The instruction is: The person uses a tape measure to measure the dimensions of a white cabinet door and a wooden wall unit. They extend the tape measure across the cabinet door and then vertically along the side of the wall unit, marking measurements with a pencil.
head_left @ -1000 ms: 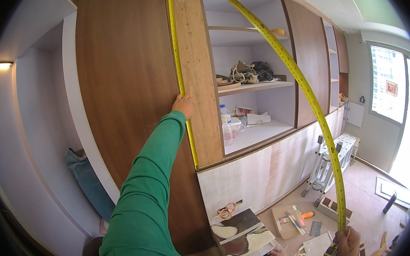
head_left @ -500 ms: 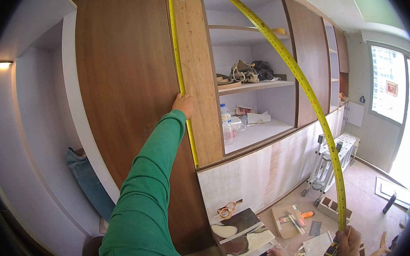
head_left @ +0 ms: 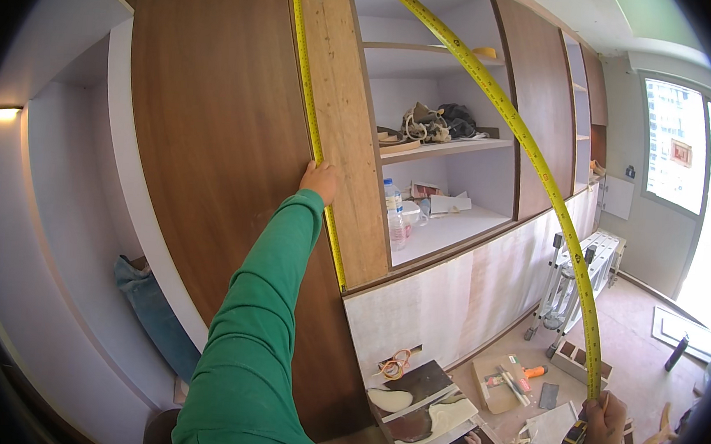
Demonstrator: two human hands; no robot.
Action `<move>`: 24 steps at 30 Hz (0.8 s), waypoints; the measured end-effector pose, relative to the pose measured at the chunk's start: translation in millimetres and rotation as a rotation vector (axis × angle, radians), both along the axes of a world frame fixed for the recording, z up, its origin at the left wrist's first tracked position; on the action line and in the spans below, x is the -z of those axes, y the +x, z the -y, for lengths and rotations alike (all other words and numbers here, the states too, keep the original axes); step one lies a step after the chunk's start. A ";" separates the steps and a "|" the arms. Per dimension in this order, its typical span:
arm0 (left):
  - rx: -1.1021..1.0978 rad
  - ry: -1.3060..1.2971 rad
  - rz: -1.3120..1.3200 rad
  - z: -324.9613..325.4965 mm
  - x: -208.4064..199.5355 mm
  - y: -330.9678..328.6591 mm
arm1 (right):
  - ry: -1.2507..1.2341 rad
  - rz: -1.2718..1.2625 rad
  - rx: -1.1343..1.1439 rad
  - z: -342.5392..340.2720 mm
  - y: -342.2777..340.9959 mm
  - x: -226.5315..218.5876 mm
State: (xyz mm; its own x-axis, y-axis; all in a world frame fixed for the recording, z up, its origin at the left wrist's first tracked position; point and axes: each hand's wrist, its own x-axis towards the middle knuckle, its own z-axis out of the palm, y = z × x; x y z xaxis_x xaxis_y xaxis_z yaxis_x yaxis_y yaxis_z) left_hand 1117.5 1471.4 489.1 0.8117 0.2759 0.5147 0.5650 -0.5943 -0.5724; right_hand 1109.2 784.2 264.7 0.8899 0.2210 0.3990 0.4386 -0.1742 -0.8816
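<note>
One wall cabinet (head_left: 539, 78) bears a wooden board (head_left: 345, 81), along whose edge a yellow tape measure (head_left: 544, 177) runs. The left hand (head_left: 319, 181) presses it there, finger closure unclear; the right hand (head_left: 604, 424) clutches its case (head_left: 573, 441). Measuring appears in hand; reading calls for a flat tape.

Place: interior fit-out is proceeding.
Wall panel (head_left: 450, 282): patchy, bare boarding is showing a slot with orange cable (head_left: 396, 363).
Cabinetry (head_left: 212, 146): raw timber (head_left: 346, 139) is standing beside open shelves (head_left: 451, 149).
Yellow tape measure (head_left: 545, 176): it is arching across.
Floor (head_left: 638, 312): an orange-handled tool (head_left: 535, 371) is lying at a shallow tray (head_left: 488, 371).
</note>
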 end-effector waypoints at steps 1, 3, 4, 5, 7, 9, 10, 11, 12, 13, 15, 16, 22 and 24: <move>-0.001 -0.002 0.000 -0.2 0.1 0.3 | 0.001 0.001 -0.002 -0.1 -0.5 -0.5; 0.018 -0.011 0.006 -1.3 1.0 0.0 | 0.004 0.000 -0.007 -0.7 -1.5 -1.0; 0.028 -0.015 0.009 -1.8 1.4 -0.2 | 0.006 -0.005 -0.002 -0.3 -1.5 -0.3; 0.028 -0.026 0.010 -3.4 1.1 -0.4 | 0.010 -0.010 0.002 0.3 -1.9 0.9; 0.029 -0.049 0.010 -6.3 0.1 0.1 | 0.006 -0.006 0.016 0.8 -3.1 1.6; 0.017 -0.069 0.014 -7.4 -1.6 0.0 | -0.006 0.009 0.033 0.3 -4.2 1.2; 0.011 -0.079 0.016 -7.8 -1.9 0.1 | 0.000 0.005 0.030 0.8 -4.2 2.2; 0.017 -0.095 0.033 -8.1 -1.5 0.6 | 0.004 0.004 0.028 1.7 -4.4 2.5; 0.024 -0.112 0.050 -8.4 -1.0 1.0 | 0.008 0.003 0.026 2.3 -4.4 3.0; 0.030 -0.129 0.067 -8.7 -0.4 1.5 | 0.002 0.012 0.028 2.7 -4.4 3.6; 0.039 -0.140 0.086 -5.0 0.3 4.5 | -0.011 0.037 0.040 4.6 -4.2 3.4; 0.044 -0.145 0.096 -3.2 0.6 6.5 | 0.001 0.040 0.038 6.4 -2.6 6.5; 0.055 -0.085 0.088 -26.0 3.4 10.4 | 0.016 0.011 0.029 9.1 9.7 22.8; 0.074 -0.108 0.063 -8.7 1.4 10.0 | -0.003 0.012 0.045 11.1 7.9 20.1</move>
State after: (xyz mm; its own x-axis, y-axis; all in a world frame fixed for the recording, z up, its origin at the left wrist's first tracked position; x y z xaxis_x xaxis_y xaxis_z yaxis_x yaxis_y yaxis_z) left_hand 1127.6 1480.1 487.7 0.7987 0.2732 0.5362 0.5504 -0.6918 -0.4673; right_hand 1117.1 773.1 244.6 0.8943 0.1821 0.4087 0.4404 -0.1970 -0.8759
